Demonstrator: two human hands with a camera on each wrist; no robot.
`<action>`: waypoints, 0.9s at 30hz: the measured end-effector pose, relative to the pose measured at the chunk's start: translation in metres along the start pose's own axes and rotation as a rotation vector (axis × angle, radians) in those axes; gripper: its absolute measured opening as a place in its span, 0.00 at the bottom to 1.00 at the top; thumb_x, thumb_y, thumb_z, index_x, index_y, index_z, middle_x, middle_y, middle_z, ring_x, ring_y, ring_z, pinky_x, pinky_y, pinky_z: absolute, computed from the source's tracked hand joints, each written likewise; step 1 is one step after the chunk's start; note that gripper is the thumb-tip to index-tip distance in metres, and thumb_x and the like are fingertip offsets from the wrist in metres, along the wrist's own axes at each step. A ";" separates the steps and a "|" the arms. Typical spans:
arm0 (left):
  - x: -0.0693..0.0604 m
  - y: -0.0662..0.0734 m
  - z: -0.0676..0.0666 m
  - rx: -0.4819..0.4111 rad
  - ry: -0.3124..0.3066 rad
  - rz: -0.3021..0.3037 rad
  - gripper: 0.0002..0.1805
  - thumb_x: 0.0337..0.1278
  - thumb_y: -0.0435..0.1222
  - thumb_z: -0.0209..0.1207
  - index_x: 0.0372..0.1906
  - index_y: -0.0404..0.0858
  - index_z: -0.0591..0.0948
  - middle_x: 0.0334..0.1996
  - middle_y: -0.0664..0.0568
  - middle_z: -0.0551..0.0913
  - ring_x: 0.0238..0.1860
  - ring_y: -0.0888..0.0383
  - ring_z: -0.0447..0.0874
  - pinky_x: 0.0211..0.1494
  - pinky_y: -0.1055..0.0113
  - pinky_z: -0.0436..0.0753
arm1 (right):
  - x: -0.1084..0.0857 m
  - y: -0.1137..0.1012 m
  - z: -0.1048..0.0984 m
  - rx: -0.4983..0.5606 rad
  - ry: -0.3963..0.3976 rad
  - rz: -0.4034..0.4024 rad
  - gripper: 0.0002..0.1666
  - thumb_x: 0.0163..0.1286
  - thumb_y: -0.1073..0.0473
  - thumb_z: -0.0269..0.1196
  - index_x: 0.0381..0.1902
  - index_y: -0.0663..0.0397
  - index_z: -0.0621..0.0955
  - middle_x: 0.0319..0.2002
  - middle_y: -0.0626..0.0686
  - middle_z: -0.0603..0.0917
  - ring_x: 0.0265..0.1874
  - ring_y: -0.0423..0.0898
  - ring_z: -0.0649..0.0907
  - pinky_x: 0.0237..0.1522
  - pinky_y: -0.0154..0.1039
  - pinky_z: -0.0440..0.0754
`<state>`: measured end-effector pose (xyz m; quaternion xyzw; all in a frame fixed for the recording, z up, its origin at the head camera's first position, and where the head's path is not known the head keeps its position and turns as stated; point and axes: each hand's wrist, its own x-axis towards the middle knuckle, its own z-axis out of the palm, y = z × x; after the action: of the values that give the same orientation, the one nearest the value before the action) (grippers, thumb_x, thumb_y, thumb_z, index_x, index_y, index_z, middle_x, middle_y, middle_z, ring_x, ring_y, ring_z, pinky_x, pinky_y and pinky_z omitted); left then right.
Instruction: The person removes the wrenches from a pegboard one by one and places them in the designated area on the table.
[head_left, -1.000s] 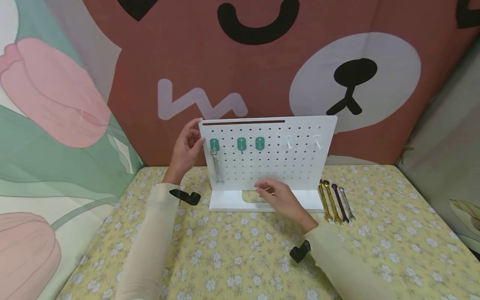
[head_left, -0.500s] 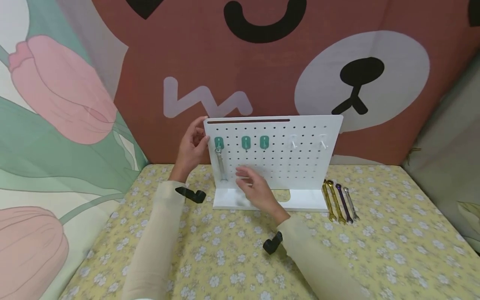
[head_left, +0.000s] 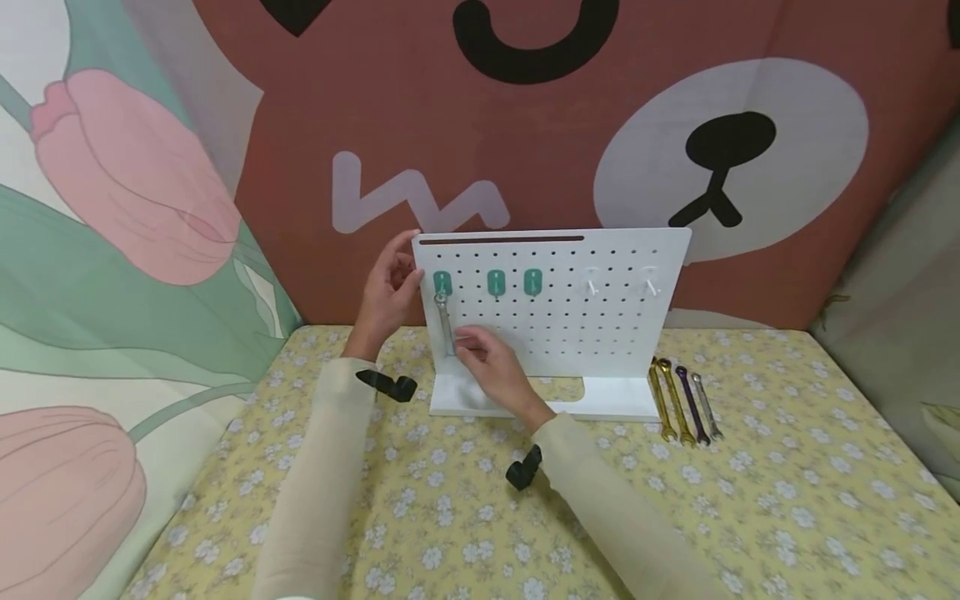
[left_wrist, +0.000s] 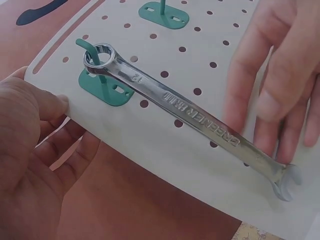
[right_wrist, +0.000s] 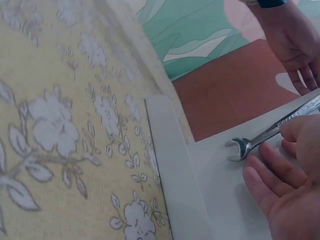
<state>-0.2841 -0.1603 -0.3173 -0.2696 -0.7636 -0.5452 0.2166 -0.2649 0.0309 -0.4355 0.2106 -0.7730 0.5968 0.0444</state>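
Observation:
A silver combination wrench [left_wrist: 175, 105] hangs by its ring end from a green hook [left_wrist: 105, 87] on a white pegboard [head_left: 555, 325]. Its open end points down toward the board's base. With thumb in front and fingers behind, my left hand [head_left: 386, 292] holds the board's left edge near the top corner. My right hand [head_left: 491, 367] is at the wrench's lower shaft, fingers loosely bent and thumb apart from them. In the left wrist view some fingertips pass beside or behind the shaft; whether they touch it I cannot tell.
Two more green hooks [head_left: 497, 283] and two white hooks [head_left: 592, 285] sit along the board's upper part. Right of the base, several wrenches [head_left: 684, 404] in gold, purple and silver lie on the flowered cloth [head_left: 450, 517]. A printed fabric backdrop [head_left: 540, 150] stands behind.
My right hand has moved left and up across the front of the board to the hanging wrench. The left hand keeps its hold on the edge; the head view has shifted slightly.

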 end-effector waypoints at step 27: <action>0.000 0.001 -0.001 0.012 -0.001 0.028 0.28 0.73 0.21 0.53 0.74 0.31 0.67 0.40 0.27 0.75 0.33 0.29 0.73 0.38 0.67 0.73 | 0.004 0.002 0.007 0.127 -0.227 0.064 0.08 0.77 0.63 0.61 0.49 0.62 0.81 0.42 0.55 0.83 0.39 0.48 0.85 0.44 0.47 0.86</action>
<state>-0.2832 -0.1605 -0.3163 -0.2794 -0.7631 -0.5373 0.2255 -0.2680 0.0241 -0.4380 0.2542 -0.7400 0.6181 -0.0758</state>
